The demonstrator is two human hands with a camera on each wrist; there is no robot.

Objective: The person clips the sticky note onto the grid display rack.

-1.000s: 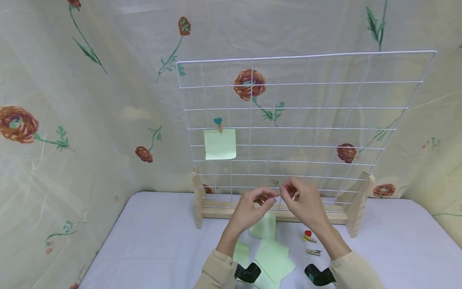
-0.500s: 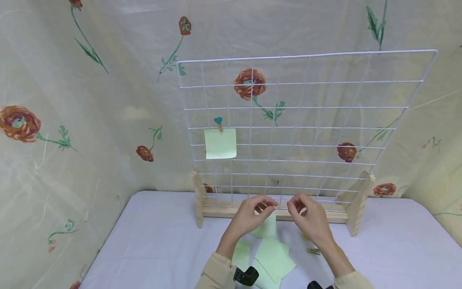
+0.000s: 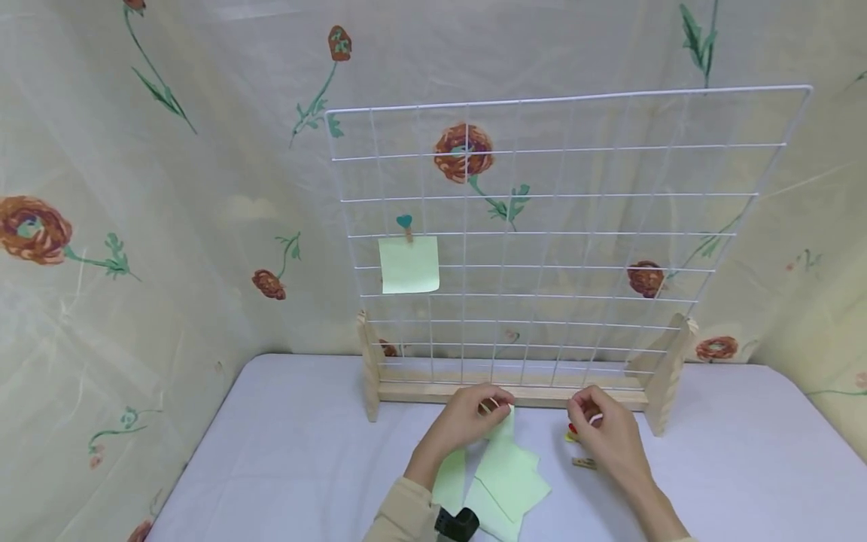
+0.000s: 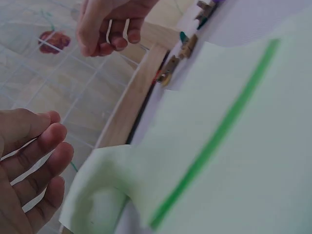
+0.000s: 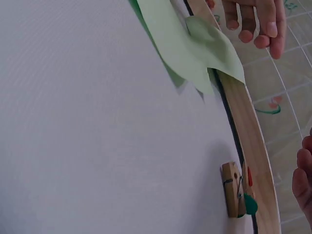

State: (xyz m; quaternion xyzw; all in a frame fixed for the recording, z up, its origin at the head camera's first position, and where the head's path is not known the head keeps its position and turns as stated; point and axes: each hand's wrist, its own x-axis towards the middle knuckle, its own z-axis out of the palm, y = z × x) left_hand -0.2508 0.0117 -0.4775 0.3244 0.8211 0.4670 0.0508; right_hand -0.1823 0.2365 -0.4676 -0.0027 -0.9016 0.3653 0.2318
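My left hand (image 3: 467,418) hovers over the top end of a loose pile of pale green sticky notes (image 3: 509,482). Its fingers are loosely bent, with nothing visible between them in the left wrist view. To the right, my right hand (image 3: 609,436) hangs above wooden clothespins (image 3: 584,463), fingers relaxed and holding nothing that shows. One clothespin with a teal heart (image 5: 232,190) lies near the wooden base in the right wrist view. On the white wire grid (image 3: 569,98), a single green note (image 3: 409,265) hangs from a teal-heart clothespin (image 3: 406,228).
The grid stands upright in a wooden base (image 3: 542,395) at the back of a table with a white cloth (image 3: 291,452). Behind it hangs a flower-patterned curtain (image 3: 223,188). The uppermost note (image 5: 214,46) curls up against the base.
Both hands have come down from in front of the grid and moved apart, the right one going right toward the clothespins, the left one lower over the notes. The clipped note is unchanged.
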